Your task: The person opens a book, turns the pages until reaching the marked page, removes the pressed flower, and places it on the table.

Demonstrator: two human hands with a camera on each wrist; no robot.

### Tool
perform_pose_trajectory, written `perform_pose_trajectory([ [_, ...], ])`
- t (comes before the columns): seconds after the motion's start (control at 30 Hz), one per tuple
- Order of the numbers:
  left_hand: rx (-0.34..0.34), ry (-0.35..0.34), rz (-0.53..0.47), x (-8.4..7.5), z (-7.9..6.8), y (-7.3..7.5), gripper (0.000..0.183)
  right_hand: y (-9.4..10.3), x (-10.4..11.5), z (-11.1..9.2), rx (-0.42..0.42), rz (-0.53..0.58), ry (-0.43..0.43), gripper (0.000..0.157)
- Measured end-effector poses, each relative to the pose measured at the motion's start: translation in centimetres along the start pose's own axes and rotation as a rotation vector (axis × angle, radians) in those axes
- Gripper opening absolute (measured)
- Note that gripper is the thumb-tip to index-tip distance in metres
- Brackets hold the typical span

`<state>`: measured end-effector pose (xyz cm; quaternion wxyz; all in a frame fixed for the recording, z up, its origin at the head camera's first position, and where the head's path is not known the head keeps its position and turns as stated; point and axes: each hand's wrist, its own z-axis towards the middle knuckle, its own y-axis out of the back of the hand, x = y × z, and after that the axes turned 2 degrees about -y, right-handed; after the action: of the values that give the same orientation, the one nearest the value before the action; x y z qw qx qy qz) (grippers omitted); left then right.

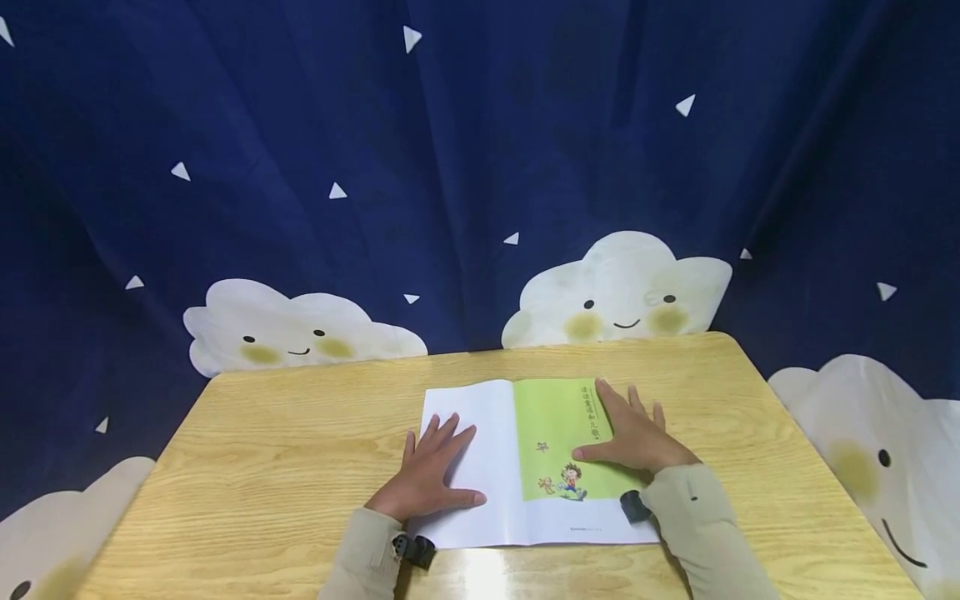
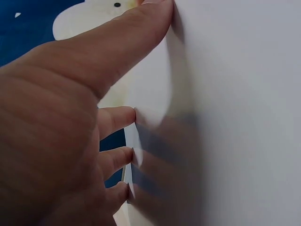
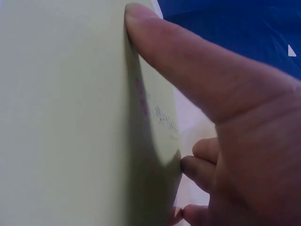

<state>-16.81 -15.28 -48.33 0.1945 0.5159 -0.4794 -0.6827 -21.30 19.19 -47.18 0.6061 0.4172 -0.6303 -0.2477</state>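
Observation:
An open book (image 1: 491,467) lies flat on the wooden table, with a blank white left page and a right page (image 1: 551,417) that is green above and white below. Printed on the green are a running child, small figures and a column of characters. My left hand (image 1: 431,475) rests on the left page, fingers spread and thumb pointing toward the fold; the left wrist view shows its fingertips touching the paper (image 2: 249,117). On the right page's outer part rests my right hand (image 1: 633,433), fingers spread, its thumb (image 3: 160,37) on the green paper in the right wrist view.
The pale wooden table (image 1: 270,467) extends left and right of the book. Behind it hangs a dark blue curtain (image 1: 465,167) with white triangles and smiling clouds (image 1: 615,292). Dark wrist devices (image 1: 415,550) sit at both light sleeves (image 1: 701,525).

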Motion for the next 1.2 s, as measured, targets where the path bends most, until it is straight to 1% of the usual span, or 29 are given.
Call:
perform_pose_trajectory([
  [0.17,-0.012,-0.019,-0.012,0.0,0.0,0.1,0.097,0.1,0.3,0.1,-0.006,-0.008,-0.001,0.133],
  [0.23,0.001,-0.015,-0.011,0.0,0.0,0.1,0.097,0.1,0.3,0.1,-0.006,-0.013,0.001,0.134],
  [0.47,0.001,-0.005,0.012,-0.5,0.0,0.4,0.096,0.2,0.4,0.1,-0.011,-0.023,-0.008,0.133],
  [0.57,0.019,0.006,0.021,-0.5,0.1,0.3,0.096,0.3,0.5,0.1,-0.002,-0.026,-0.011,0.133],
  [0.7,0.022,0.01,0.032,-0.4,0.1,0.1,0.096,0.4,0.5,0.0,0.008,-0.015,-0.006,0.131],
  [0.83,0.027,0.018,0.023,-0.2,0.1,-0.2,0.097,0.3,0.2,0.1,0.023,0.036,-0.011,0.131],
  [0.93,0.031,0.018,0.016,-0.2,0.0,-0.2,0.098,0.5,0.0,0.1,0.044,0.097,-0.026,0.13],
  [1.13,0.033,0.027,0.014,-0.2,0.0,0.2,0.098,1.3,0.1,-0.1,0.091,0.249,-0.07,0.118],
  [1.2,0.036,0.032,0.011,-0.2,0.0,0.3,0.098,1.4,0.2,-0.2,0.101,0.266,-0.069,0.114],
])
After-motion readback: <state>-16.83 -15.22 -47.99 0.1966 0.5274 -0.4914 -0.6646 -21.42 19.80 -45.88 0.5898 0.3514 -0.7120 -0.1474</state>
